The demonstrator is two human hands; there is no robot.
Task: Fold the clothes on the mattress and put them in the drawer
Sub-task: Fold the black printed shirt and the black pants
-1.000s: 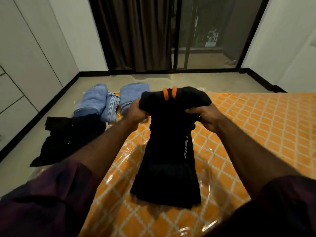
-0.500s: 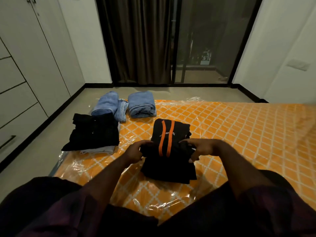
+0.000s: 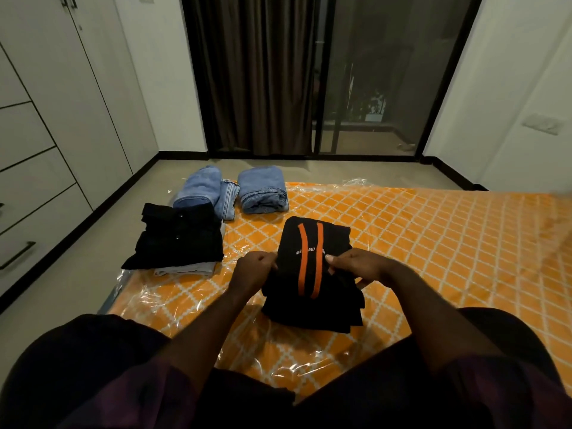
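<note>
Both hands grip the same folded black garment point(image 3: 312, 274), one on each side of it. The left hand point(image 3: 252, 269) has its fingers curled over the garment's left edge, pinching the cloth. The right hand point(image 3: 356, 264) closes on the right edge, its thumb lying on top of the fabric and the other fingers tucked under the fold. The two hands are apart, with the garment's two orange stripes point(image 3: 309, 261) running between them.

The black garment lies folded into a thick rectangle on the mattress point(image 3: 433, 243), near its left end and close to the near edge where the person sits. White lettering crosses the cloth between the stripes, upside down from this view; only a few letters show, something like "OW", and the rest cannot be read.

The mattress has an orange cover with a white diamond pattern under clear plastic wrap point(image 3: 173, 298). At its far left corner lie two rolls of blue jeans point(image 3: 263, 190) side by side. Just in front of them, at the left edge, sits a stack of folded black clothes point(image 3: 178, 239) on top of a pale folded piece point(image 3: 185, 269), partly overhanging the edge.

White drawers point(image 3: 34, 193) with a dark handle stand along the left wall, well apart from the mattress and closed.
</note>
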